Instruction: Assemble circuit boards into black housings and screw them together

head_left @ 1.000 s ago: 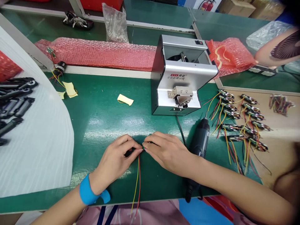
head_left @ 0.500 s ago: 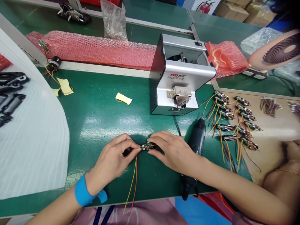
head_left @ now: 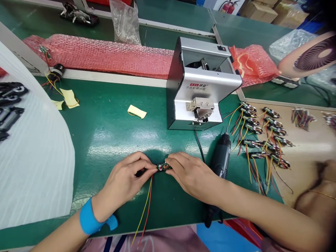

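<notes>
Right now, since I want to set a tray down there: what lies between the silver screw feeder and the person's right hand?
In the head view, only a thin black cord on the green mat, between the silver screw feeder and the right hand.

The silver screw machine [head_left: 201, 84] has a small red tag [head_left: 194, 85] on its front, and the tag says BYA in white letters. Chinese letters stand right beside the tag, and one more line of Chinese letters sits under it, but they are too small to read well. The small black part [head_left: 165, 167] has tiny orange marks on it, too small to read.
</notes>
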The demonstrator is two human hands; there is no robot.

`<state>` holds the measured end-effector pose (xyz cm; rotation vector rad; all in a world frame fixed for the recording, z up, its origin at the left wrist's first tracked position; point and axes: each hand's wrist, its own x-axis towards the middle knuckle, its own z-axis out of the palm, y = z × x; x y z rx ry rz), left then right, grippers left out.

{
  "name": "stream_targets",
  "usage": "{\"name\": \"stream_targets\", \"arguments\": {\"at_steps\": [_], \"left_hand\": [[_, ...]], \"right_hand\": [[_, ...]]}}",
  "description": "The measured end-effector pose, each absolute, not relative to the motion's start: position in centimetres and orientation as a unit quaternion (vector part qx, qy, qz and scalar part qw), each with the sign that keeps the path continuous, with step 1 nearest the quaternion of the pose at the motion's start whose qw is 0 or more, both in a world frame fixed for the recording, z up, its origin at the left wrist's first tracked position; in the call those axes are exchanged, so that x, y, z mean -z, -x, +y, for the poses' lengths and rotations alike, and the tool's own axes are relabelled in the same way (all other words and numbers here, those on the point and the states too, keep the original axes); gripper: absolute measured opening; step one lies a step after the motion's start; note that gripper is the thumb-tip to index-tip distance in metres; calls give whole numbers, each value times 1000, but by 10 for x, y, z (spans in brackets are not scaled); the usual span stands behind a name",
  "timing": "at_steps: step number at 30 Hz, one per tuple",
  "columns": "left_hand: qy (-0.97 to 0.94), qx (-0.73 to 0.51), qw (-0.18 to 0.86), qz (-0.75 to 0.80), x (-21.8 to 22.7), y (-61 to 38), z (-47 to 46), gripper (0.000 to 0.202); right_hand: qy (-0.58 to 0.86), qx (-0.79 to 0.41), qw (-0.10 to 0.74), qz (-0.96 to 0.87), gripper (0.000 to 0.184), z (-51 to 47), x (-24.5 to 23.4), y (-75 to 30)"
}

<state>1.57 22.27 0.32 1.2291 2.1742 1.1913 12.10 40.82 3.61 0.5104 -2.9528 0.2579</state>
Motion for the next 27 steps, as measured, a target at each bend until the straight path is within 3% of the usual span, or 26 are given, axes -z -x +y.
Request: {"name": "stream_targets", "arguments": {"at_steps": [20, 27], "left_hand": [[-447, -402, 191, 776, -7, -16, 226, 10], [-455, -395, 182, 777, -7, -19, 224, 9]], "right_hand": [[-162, -89, 46, -982, 21, 403, -35, -128], [-104, -83, -5, -991, 15, 400, -44, -123]]}}
